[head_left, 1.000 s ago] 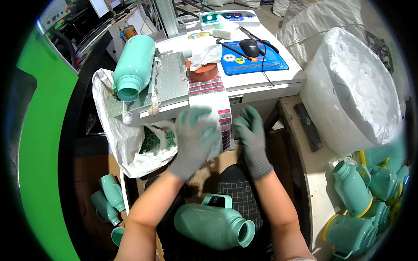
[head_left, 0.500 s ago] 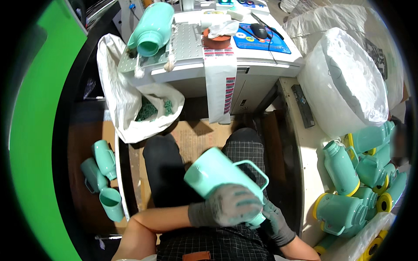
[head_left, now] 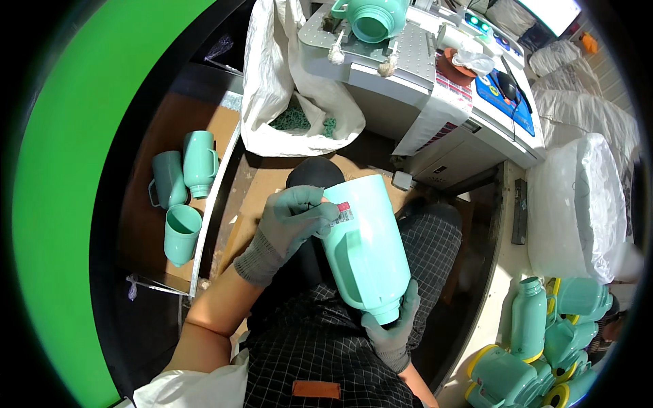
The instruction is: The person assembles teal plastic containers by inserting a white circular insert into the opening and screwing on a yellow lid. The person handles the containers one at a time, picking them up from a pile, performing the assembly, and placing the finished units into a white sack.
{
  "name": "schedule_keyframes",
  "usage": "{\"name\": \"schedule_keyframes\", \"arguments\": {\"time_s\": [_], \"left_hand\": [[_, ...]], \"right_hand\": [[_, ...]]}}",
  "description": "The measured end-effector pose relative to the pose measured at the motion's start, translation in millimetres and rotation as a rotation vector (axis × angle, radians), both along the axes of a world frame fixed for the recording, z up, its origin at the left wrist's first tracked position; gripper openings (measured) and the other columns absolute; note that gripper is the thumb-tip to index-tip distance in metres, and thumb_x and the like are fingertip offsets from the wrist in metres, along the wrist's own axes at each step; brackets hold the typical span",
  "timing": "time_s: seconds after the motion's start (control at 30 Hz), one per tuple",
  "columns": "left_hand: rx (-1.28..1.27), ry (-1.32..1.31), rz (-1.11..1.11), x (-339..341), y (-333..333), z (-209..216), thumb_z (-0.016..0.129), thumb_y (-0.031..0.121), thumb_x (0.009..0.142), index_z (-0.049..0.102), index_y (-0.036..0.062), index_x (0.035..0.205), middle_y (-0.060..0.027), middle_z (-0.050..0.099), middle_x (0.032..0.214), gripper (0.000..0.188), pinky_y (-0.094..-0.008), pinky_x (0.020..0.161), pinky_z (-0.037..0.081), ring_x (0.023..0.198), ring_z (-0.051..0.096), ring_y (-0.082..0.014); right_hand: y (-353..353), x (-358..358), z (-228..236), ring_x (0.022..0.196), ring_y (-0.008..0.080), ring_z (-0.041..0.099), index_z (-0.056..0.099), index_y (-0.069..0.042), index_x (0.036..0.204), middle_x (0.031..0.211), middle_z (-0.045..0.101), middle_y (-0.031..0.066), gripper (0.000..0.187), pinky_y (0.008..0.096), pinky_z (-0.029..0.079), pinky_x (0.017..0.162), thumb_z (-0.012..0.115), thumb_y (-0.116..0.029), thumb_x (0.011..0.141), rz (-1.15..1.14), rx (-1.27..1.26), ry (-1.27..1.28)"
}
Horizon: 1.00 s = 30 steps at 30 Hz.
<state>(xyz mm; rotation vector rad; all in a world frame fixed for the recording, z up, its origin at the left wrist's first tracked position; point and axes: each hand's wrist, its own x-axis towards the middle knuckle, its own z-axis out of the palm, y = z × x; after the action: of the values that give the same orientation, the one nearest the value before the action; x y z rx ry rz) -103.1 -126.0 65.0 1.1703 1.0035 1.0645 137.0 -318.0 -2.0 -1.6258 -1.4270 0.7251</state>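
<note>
A mint-green jug-shaped flask body (head_left: 377,238) with a side handle lies tilted over my lap, its narrow neck toward me and its wide end away. My right hand (head_left: 396,330) is closed around the neck from below. A small red-and-white sticker (head_left: 343,213) sits against the flask's side near the wide end. My left hand (head_left: 294,221) pinches the sticker's left edge between thumb and fingertips. Both hands wear grey gloves. I cannot tell how much of the sticker lies flat on the surface.
Another green flask (head_left: 376,19) lies on a perforated metal plate (head_left: 323,41), beside a label strip (head_left: 435,119). A white sack (head_left: 262,112) holds green scraps. Several green shells (head_left: 199,163) lie in the left bin; yellow-rimmed flasks (head_left: 500,374) crowd the right, below a plastic bag (head_left: 564,211).
My left hand has left the flask's neck end for the sticker at its wide end. The flask has turned, its handle now facing up. The whole view has swung right.
</note>
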Motion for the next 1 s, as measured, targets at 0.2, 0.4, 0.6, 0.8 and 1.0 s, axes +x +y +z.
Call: {"name": "schedule_keyframes", "arguments": {"time_s": [0.2,0.4,0.6,0.8,1.0], "left_hand": [[-0.019,0.252,0.076,-9.7,-5.6,-9.5,0.085,0.017,0.084,0.071,0.0023,0.095,-0.0037,0.069,0.082,0.024,-0.0291,0.065,0.052,0.072,0.064,-0.0114],[0.221,1.109,0.079,-55.8,0.7,-14.3,0.089,0.038,0.079,0.065,0.0040,0.097,-0.0097,0.066,0.087,0.046,-0.0391,0.073,0.054,0.079,0.066,-0.0254],[0.769,1.044,0.360,-25.6,85.1,19.0,0.083,0.032,0.081,0.051,0.0025,0.139,-0.0197,0.054,0.135,0.072,-0.0493,0.112,0.042,0.128,0.053,-0.0398],[1.598,1.490,0.290,56.1,294.0,46.6,0.064,0.016,0.090,0.045,0.0193,0.146,-0.0114,0.046,0.152,0.058,-0.0572,0.117,0.036,0.145,0.040,-0.0385],[1.666,1.457,0.191,51.0,323.5,71.8,0.061,0.011,0.091,0.050,0.0266,0.142,-0.0068,0.048,0.152,0.055,-0.0533,0.108,0.046,0.138,0.048,-0.0365]], "right_hand": [[-5.9,-3.7,-6.0,0.117,0.0378,0.052,0.033,-0.001,0.156,0.132,0.046,0.0238,0.112,0.0523,0.049,0.095,0.093,-0.030,0.067,0.092,0.149,-0.206],[13.2,11.8,16.8,0.121,0.0406,0.056,0.033,-0.001,0.156,0.139,0.046,0.0275,0.112,0.0518,0.050,0.098,0.093,-0.032,0.068,0.102,0.093,-0.139],[57.5,58.0,35.6,0.131,0.0290,0.058,0.035,-0.003,0.159,0.147,0.053,0.0183,0.091,0.0394,0.051,0.106,0.068,-0.056,0.093,-0.026,-0.241,1.203],[92.7,91.6,90.3,0.133,0.0301,0.054,0.031,-0.001,0.160,0.153,0.047,0.0175,0.081,0.0432,0.048,0.108,0.057,-0.047,0.097,-0.331,0.329,0.727],[118.1,125.1,118.2,0.144,0.0322,0.044,0.026,0.007,0.161,0.162,0.037,0.0227,0.097,0.0440,0.038,0.117,0.068,-0.044,0.090,-0.420,0.510,0.312]]}}
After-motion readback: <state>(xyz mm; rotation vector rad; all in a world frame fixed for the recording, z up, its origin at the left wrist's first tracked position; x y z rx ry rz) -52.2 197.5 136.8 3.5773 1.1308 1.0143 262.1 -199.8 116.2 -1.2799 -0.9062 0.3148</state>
